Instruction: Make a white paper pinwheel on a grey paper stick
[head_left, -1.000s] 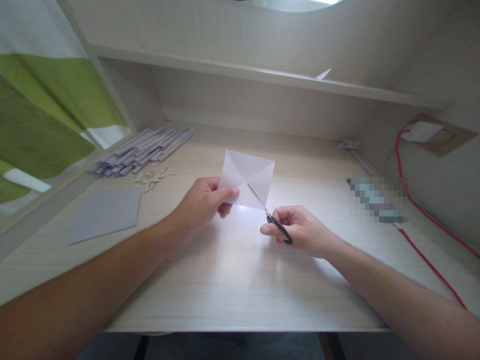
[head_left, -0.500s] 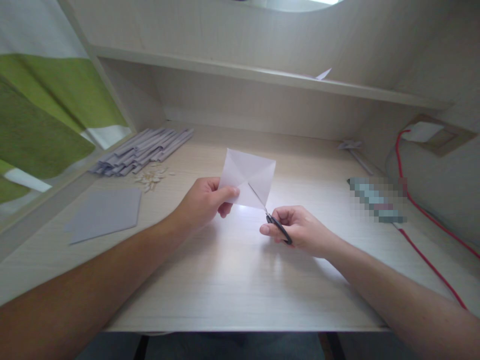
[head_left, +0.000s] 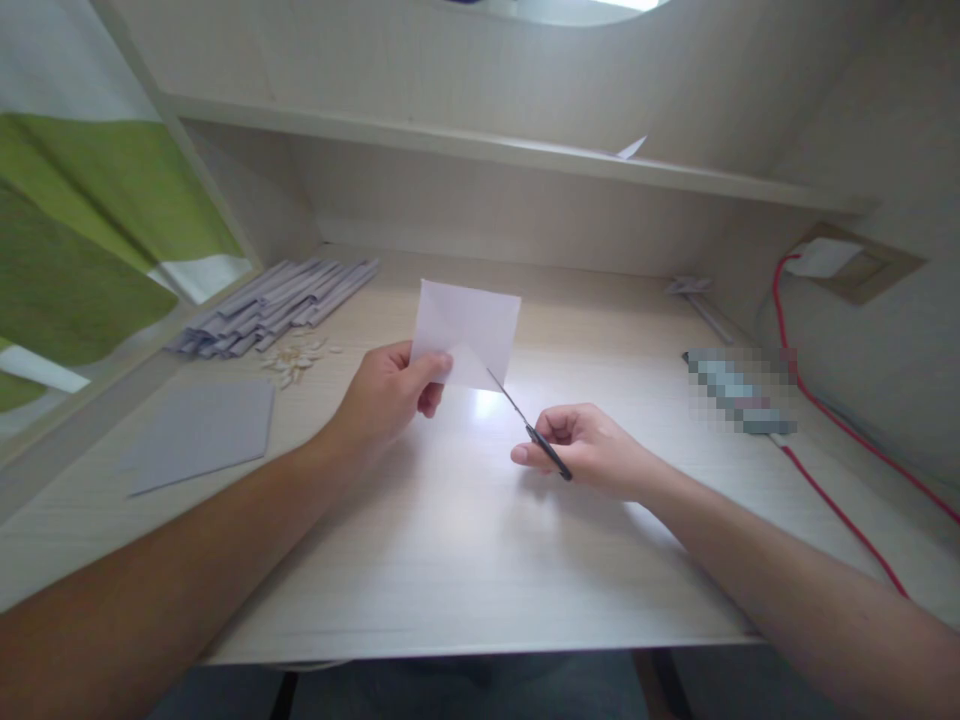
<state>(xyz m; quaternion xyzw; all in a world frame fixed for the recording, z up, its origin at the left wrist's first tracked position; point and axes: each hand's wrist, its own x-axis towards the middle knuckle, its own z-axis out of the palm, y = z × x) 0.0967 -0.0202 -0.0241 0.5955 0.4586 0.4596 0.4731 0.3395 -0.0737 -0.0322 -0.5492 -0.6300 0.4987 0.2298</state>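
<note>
My left hand pinches a square sheet of white paper by its lower left part, thumb on top, and holds it above the desk. Faint crease lines show on the sheet. My right hand grips black-handled scissors, fingers closed about the handles. The blades look closed and point up and left, their tip at the lower right part of the paper. Whether the tip lies over the sheet or in a cut, I cannot tell.
Rolled paper tubes are piled at the back left, with small pale pieces before them. Flat paper sheets lie at the left. A pinwheel-like paper piece on a stick, a blurred-out phone-like object and a red cable are at the right.
The paper in my left hand has moved left and slightly up, away from my right hand. The scissors, earlier further over the sheet's corner, now reach it mostly with their tip. The view shifted slightly.
</note>
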